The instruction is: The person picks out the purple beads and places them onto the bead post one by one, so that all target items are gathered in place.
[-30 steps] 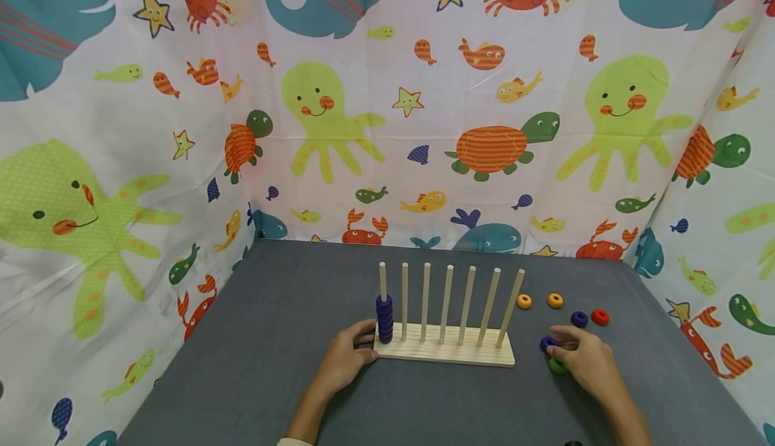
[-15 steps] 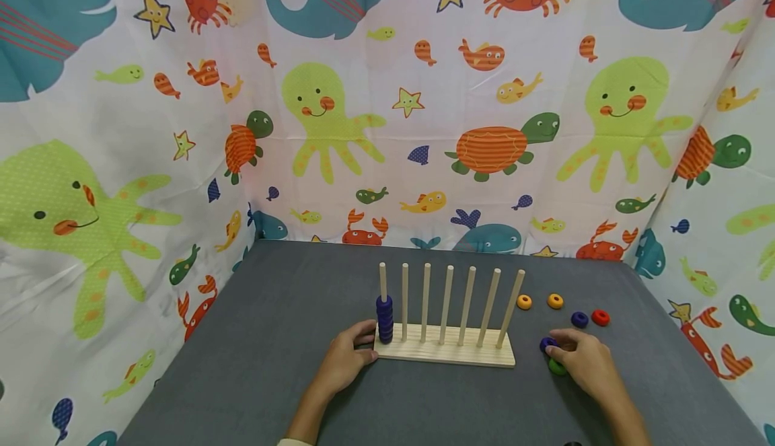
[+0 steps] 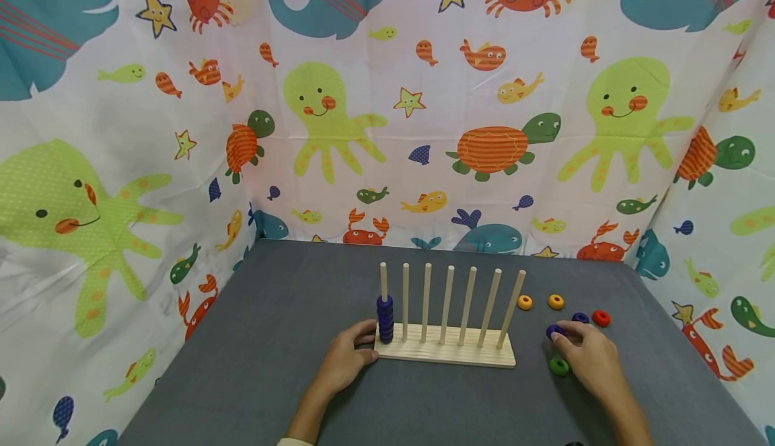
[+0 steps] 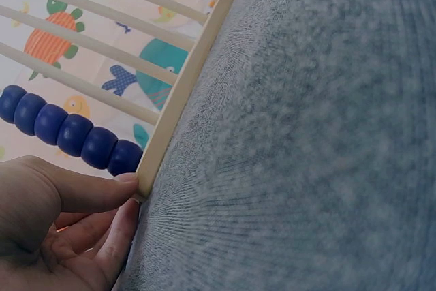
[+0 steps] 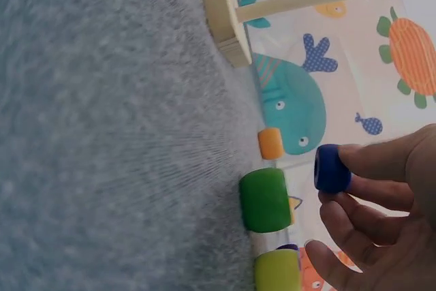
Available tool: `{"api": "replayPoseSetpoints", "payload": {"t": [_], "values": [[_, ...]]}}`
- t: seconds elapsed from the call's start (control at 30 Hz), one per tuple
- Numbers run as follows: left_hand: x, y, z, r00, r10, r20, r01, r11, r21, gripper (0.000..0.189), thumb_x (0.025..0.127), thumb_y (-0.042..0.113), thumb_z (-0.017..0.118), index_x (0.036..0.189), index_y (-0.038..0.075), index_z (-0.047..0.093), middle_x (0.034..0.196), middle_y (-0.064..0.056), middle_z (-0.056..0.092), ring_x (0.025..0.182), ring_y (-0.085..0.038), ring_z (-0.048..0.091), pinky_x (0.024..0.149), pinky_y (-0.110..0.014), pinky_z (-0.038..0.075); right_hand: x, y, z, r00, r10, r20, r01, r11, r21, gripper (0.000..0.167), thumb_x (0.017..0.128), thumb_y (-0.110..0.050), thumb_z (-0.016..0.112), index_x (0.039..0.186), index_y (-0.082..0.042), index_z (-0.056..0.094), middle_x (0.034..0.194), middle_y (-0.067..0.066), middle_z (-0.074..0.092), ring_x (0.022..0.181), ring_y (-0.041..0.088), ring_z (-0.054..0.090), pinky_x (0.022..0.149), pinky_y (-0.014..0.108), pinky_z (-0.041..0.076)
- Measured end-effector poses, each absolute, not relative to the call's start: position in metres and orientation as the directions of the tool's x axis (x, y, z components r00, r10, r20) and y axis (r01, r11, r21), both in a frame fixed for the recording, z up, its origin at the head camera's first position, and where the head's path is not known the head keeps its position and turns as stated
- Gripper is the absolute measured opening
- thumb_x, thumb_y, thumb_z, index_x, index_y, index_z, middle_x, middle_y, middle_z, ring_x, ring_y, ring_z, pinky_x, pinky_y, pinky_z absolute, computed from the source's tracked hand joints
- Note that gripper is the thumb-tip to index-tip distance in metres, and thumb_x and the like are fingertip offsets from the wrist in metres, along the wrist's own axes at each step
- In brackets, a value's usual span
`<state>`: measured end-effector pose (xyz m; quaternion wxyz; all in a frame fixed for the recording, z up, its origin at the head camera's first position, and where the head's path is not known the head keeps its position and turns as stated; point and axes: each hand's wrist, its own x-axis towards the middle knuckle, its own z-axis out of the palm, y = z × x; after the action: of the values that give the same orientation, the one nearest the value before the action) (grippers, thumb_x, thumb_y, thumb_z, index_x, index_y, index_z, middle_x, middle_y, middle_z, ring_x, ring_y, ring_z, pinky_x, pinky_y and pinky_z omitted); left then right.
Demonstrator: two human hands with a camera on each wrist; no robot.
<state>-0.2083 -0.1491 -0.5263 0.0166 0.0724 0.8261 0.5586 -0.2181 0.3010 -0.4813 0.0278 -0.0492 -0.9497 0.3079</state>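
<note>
A wooden peg stand (image 3: pixel 445 345) with several upright pegs stands on the grey table. Several dark blue beads (image 3: pixel 385 319) are stacked on its leftmost peg. My left hand (image 3: pixel 345 355) grips the left end of the base, with the thumb (image 4: pixel 102 192) at its edge in the left wrist view. Right of the stand, my right hand (image 3: pixel 587 355) pinches a blue bead (image 5: pixel 332 168) between thumb and fingers, off the table. Just left of that hand lies a green bead (image 3: pixel 560 366). A yellow-green bead (image 5: pixel 278 270) shows only in the right wrist view.
Two orange beads (image 3: pixel 556 302), a red bead (image 3: pixel 601 318) and another blue bead (image 3: pixel 580 317) lie beyond my right hand. Printed sea-animal cloth (image 3: pixel 363 130) hangs behind and along both sides of the table (image 3: pixel 272 298). A small dark object (image 3: pixel 574 443) shows at the bottom edge.
My right hand has lifted the blue bead up and slightly right, away from the green bead, which is now fully visible. My left hand stays on the stand.
</note>
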Motion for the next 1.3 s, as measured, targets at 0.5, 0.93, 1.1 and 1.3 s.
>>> {"api": "replayPoseSetpoints", "payload": {"t": [0.5,0.93,1.1,1.3], "values": [[-0.208,-0.148,-0.526,-0.988,0.139,0.064,0.112,0.375,0.920,0.059,0.089,-0.010,0.074,0.146,0.000,0.060,0.146,-0.022,0.062,0.128,-0.038,0.066,0.097,-0.041,0.062,-0.208,0.286,-0.465,-0.977,0.154,0.148,0.029,0.781,-0.624,0.046,0.108,-0.026,0.063,0.141,0.006,0.058,0.129,0.032,0.065,0.117,0.048,0.064,0.097,0.065,0.057],[-0.207,-0.148,-0.525,-0.989,0.134,0.057,0.106,0.392,0.914,0.059,0.089,-0.009,0.073,0.146,0.001,0.060,0.147,-0.021,0.062,0.128,-0.037,0.065,0.100,-0.045,0.061,-0.200,0.274,-0.446,-0.908,0.154,0.390,-0.132,0.778,-0.615,0.039,0.103,-0.026,0.072,0.128,0.003,0.070,0.114,0.024,0.069,0.096,0.037,0.070,0.067,0.003,0.045],[-0.207,-0.148,-0.524,-0.990,0.134,0.055,0.103,0.390,0.915,0.059,0.089,-0.009,0.074,0.146,0.001,0.060,0.146,-0.021,0.063,0.128,-0.037,0.066,0.100,-0.046,0.061,-0.196,0.268,-0.435,-0.888,0.152,0.435,-0.173,0.765,-0.621,0.035,0.104,-0.026,0.071,0.128,-0.001,0.071,0.113,0.019,0.069,0.096,0.032,0.067,0.069,0.001,0.044],[-0.208,-0.148,-0.525,-0.990,0.131,0.047,0.094,0.385,0.918,0.059,0.089,-0.009,0.074,0.146,0.001,0.060,0.147,-0.022,0.062,0.128,-0.037,0.065,0.100,-0.046,0.060,-0.190,0.260,-0.420,-0.855,0.136,0.500,-0.239,0.753,-0.613,0.034,0.103,-0.022,0.071,0.130,-0.002,0.072,0.115,0.018,0.070,0.097,0.037,0.071,0.073,-0.003,0.042]]}}
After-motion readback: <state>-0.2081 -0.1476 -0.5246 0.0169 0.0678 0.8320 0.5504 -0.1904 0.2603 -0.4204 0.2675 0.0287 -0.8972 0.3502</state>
